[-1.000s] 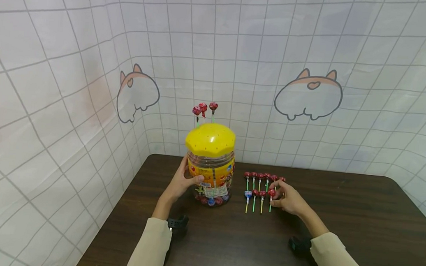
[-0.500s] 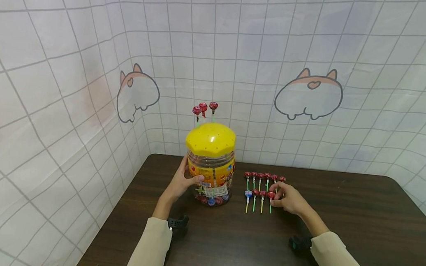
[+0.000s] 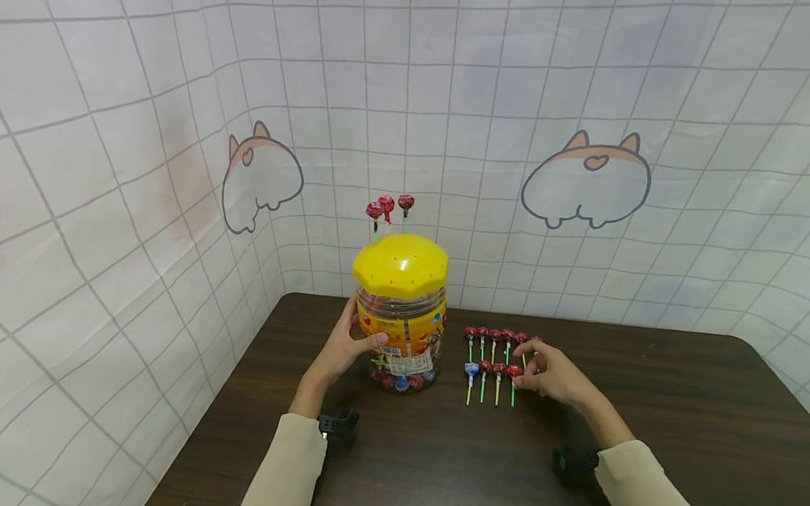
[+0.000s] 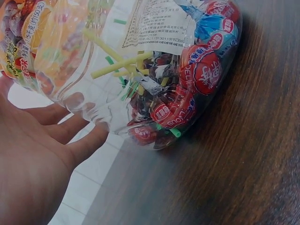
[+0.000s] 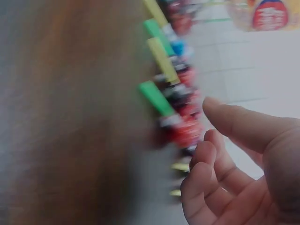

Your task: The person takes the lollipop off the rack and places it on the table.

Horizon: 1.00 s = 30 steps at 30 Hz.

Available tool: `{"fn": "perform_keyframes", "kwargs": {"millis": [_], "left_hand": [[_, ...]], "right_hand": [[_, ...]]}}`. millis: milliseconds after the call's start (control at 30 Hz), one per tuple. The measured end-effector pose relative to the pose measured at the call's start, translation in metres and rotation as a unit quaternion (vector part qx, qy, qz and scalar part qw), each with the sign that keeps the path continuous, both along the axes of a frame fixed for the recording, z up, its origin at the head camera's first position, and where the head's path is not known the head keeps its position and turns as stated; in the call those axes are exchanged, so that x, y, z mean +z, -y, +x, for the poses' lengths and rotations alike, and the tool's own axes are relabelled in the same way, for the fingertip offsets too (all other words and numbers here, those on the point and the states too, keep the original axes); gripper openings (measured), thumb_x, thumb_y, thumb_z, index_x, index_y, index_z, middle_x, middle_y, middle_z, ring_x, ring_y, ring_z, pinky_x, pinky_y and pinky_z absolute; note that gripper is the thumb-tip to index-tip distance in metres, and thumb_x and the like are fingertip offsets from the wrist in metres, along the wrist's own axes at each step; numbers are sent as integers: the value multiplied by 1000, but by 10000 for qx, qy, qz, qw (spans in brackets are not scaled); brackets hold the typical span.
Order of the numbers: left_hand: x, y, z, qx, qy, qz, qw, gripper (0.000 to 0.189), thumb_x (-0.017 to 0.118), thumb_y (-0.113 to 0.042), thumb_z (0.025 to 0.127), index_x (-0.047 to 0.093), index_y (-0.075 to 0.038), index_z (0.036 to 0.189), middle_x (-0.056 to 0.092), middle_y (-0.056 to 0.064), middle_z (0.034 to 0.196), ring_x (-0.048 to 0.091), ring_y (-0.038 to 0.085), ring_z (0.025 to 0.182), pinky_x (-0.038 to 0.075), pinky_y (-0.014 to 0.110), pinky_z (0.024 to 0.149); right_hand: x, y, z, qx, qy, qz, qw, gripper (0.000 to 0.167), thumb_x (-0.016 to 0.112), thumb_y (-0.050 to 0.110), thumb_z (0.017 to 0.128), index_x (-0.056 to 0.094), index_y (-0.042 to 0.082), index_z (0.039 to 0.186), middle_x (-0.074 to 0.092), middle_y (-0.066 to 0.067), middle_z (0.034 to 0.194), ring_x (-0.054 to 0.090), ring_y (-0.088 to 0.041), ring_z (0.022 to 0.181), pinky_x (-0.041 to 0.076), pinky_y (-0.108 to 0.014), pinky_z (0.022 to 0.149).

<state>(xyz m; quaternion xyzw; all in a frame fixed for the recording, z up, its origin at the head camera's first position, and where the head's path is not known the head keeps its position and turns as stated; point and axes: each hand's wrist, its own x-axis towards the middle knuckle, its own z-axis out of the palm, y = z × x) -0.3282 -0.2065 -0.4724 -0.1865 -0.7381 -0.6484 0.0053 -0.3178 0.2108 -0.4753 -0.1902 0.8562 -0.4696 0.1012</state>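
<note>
Head view: bright, flat, diffuse light. Small white glare on yellow lid [image 3: 404, 265], faint sheen on dark table [image 3: 447, 460], soft shadows by the sleeves [image 3: 286, 468]. Wide-angle bend in grid lines of backdrop [image 3: 488, 78], worst toward the edges. Left wrist: fairly sharp, reflections on clear jar [image 4: 96, 58], fine print on white label [image 4: 161, 26] soft. Right wrist: poorest, lollipops [image 5: 186, 130] and table heavily blurred, backdrop washed out upper right.

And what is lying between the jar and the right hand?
The head view shows red lollipops and one blue lollipop in two rows, with bare table beside the jar.
</note>
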Motion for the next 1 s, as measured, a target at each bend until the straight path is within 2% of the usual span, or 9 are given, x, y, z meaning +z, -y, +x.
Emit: {"fn": "perform_keyframes", "kwargs": {"millis": [133,300,433,600,767,1000], "left_hand": [[0,0,1,13,44,-9,10000,96,79,-42,89,14,-46,160,40,11,155,42,37,141,51,58,105],[-1,0,0,22,66,-22,10000,95,77,-38,91,13,-47,160,39,11,157,40,37,143,47,60,108],[-1,0,0,27,35,1,10000,94,76,-35,92,13,-46,161,38,12,157,39,38,144,44,63,110],[1,0,2,-11,46,17,10000,95,77,-36,91,12,-46,161,40,10,156,43,37,141,51,57,105],[2,0,3,-37,-4,52,10000,95,78,-39,91,14,-46,160,40,10,155,44,37,140,54,56,102],[1,1,0,-1,31,21,10000,96,78,-38,91,14,-45,161,39,10,157,41,38,142,52,56,104]], "right_hand": [[28,6,0,94,-180,-257,9995,41,70,8,97,52,-3,133,60,-13,85,54,-17,67,49,-29,58],[82,26,-1,169,-560,-460,9972,36,69,18,99,56,8,132,63,-14,95,58,-18,74,52,-30,64],[123,55,-4,84,-1089,-585,9923,34,70,22,99,59,13,129,64,-12,98,60,-19,78,53,-28,65],[161,99,-13,-65,-1816,-621,9814,32,70,22,98,61,15,128,66,-10,107,64,-25,95,54,-35,79],[185,138,-27,-196,-2178,-758,9728,33,68,17,97,61,13,129,67,-11,112,66,-27,102,55,-44,88],[196,176,-50,-520,-2165,-926,9705,40,68,9,96,57,10,134,68,-15,119,67,-31,106,58,-47,96]]}}
